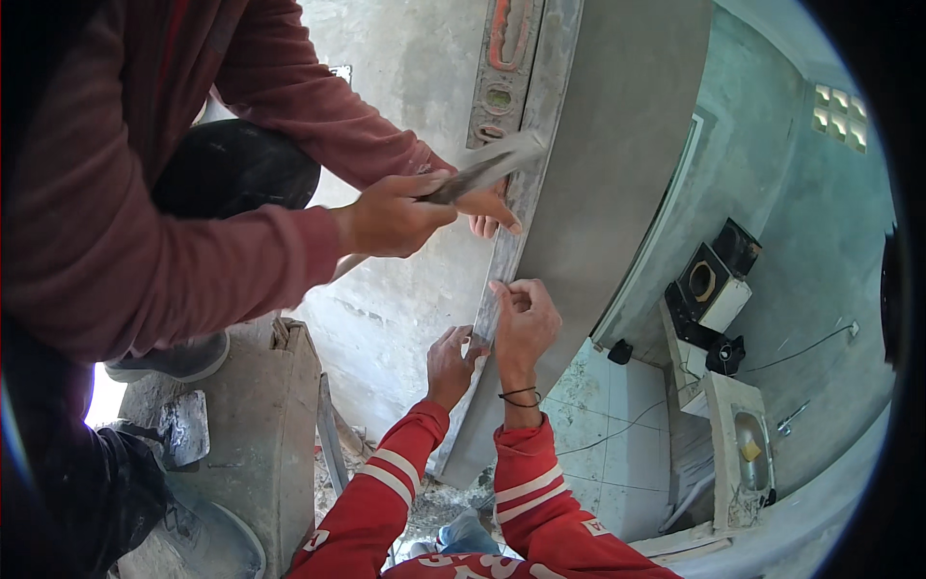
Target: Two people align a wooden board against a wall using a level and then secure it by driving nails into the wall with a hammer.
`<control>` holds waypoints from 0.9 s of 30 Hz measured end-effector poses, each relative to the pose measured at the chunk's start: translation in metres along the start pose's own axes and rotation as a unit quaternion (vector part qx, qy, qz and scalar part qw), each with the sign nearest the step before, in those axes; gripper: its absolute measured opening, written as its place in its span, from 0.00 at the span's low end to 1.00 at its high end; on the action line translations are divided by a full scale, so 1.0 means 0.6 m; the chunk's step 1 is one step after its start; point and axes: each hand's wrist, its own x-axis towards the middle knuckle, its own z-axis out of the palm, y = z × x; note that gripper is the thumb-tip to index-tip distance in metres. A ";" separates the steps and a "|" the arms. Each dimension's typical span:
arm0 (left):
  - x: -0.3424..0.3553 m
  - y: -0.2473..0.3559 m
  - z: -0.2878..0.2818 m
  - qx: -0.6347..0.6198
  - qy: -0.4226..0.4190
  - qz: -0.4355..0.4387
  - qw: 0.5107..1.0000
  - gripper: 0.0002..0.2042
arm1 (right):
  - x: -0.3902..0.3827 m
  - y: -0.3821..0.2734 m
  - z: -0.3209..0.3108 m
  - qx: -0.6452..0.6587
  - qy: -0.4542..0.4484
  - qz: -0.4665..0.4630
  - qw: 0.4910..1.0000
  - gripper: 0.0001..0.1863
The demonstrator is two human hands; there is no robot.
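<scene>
A long, narrow grey bar (536, 174) runs slantwise along the edge of a smooth grey wall or panel (617, 125). My left hand (451, 369) grips the bar's lower part from the left, fingers bent at its edge. Slightly higher, my right hand (529, 323) pinches the bar's right side between thumb and curled fingers. Above my hands, a co-worker's hand (394, 214) holds a long grey tool (482, 172), smeared by motion, so its kind is unclear. The co-worker's other hand (492, 207) presses on the bar. A spirit level (497, 96) with a red-orange grip lies alongside the bar's upper part.
At left, the co-worker's shoes (198, 536) rest on a wooden platform (251, 405) beside a trowel (183, 429). A rough plastered wall (386, 87) stands behind the bar. On the right are a tiled floor (612, 434), a sink (750, 449) and a speaker box (709, 280).
</scene>
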 end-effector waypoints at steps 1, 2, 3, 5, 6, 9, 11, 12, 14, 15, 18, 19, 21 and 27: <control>0.002 -0.007 0.000 0.008 0.008 0.010 1.000 0.18 | 0.003 -0.001 0.002 0.016 0.015 0.016 1.000 0.14; 0.002 -0.008 0.002 0.014 0.011 0.020 1.000 0.18 | 0.005 -0.001 0.000 0.027 0.033 0.034 0.999 0.15; 0.002 -0.010 0.005 0.012 0.010 0.016 1.000 0.18 | 0.005 -0.002 0.000 0.024 0.030 0.035 0.999 0.15; 0.003 -0.011 0.011 0.004 0.023 0.020 1.000 0.18 | 0.006 -0.002 0.002 0.034 0.049 0.027 0.998 0.14; 0.003 -0.011 0.011 0.002 0.021 0.017 1.000 0.18 | 0.005 -0.002 0.004 0.031 0.047 0.029 0.998 0.14; 0.004 -0.017 0.012 -0.003 0.023 0.007 1.000 0.19 | -0.001 0.000 0.013 0.044 0.058 0.041 0.996 0.13; 0.004 -0.021 0.011 -0.001 0.022 0.008 1.000 0.19 | -0.006 0.004 0.019 0.041 0.078 0.029 0.996 0.12; 0.005 -0.022 0.012 0.003 0.021 0.011 1.000 0.19 | -0.007 0.004 0.021 0.039 0.078 0.027 0.996 0.12; 0.005 -0.021 0.013 0.014 0.023 0.008 1.000 0.18 | -0.009 0.004 0.024 0.053 0.090 0.040 0.994 0.11; 0.004 -0.020 0.013 0.027 0.025 0.006 0.999 0.17 | -0.008 0.004 0.024 0.052 0.090 0.039 0.994 0.11; 0.010 -0.013 0.009 0.026 0.014 -0.004 1.000 0.15 | -0.009 0.006 0.026 0.035 0.096 0.037 0.994 0.11; 0.007 -0.010 0.005 0.025 0.013 -0.004 1.000 0.15 | -0.012 0.007 0.029 0.049 0.102 0.035 0.993 0.11; 0.005 -0.001 0.004 0.029 0.012 -0.002 0.999 0.11 | -0.009 0.014 0.032 0.062 0.110 0.029 0.992 0.11; 0.006 -0.005 0.007 0.030 0.045 -0.009 0.998 0.08 | -0.011 0.009 0.035 0.082 0.116 0.027 0.990 0.09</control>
